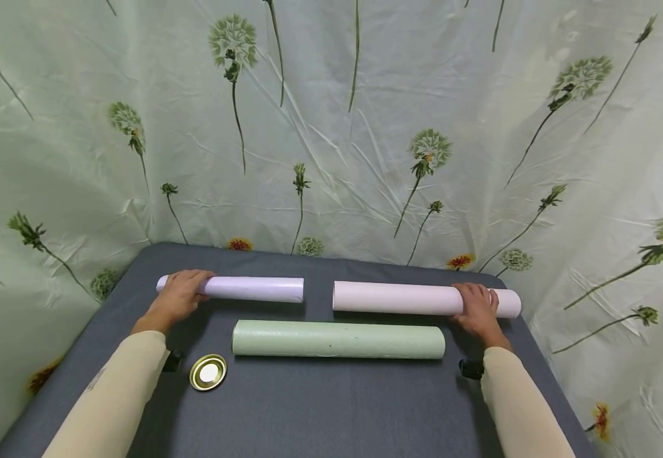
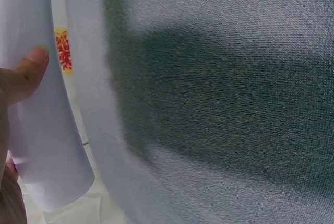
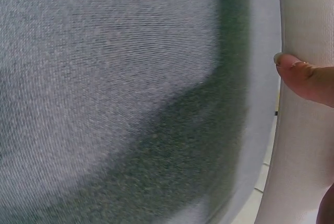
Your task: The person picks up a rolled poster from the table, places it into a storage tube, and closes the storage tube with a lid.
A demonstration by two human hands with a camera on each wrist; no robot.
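Near the far left of the table my left hand (image 1: 181,296) grips a lavender paper roll (image 1: 257,289) close to its left end. In the left wrist view the thumb (image 2: 32,70) lies along the glossy roll (image 2: 52,145). On the far right my right hand (image 1: 478,310) grips a pale pink roll (image 1: 394,298) toward its right end, its thumb (image 3: 302,77) across the pink surface (image 3: 300,151) in the right wrist view. A light green roll (image 1: 337,340) lies crosswise on the table, nearer than both, and no hand touches it.
A round gold lid (image 1: 208,373) with a white centre lies left of the green roll. Dark grey cloth covers the table (image 1: 331,407). A pale curtain (image 1: 331,127) printed with dandelions hangs behind and along both sides.
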